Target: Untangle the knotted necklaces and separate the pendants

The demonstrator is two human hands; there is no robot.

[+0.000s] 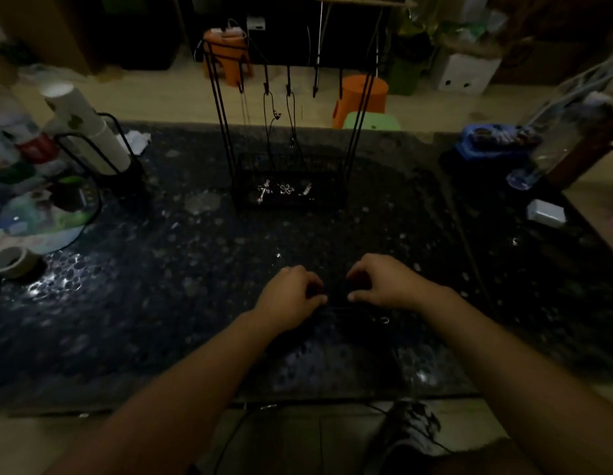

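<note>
Black cord (335, 298), still knotted, sits at six o'clock on the tabletop (161, 269), pinched between my left hand (291, 296) and right hand (383, 282). Three pendants (285, 190) already lie at twelve.

Stand (291, 132): on the table (161, 320), centre back.
Pendants (284, 190): in the stand's base.
Hands: left (291, 296) and right (383, 282) side by side, in front of the stand.
Tape (12, 262): table's left edge.
Box (545, 212): far right.
</note>
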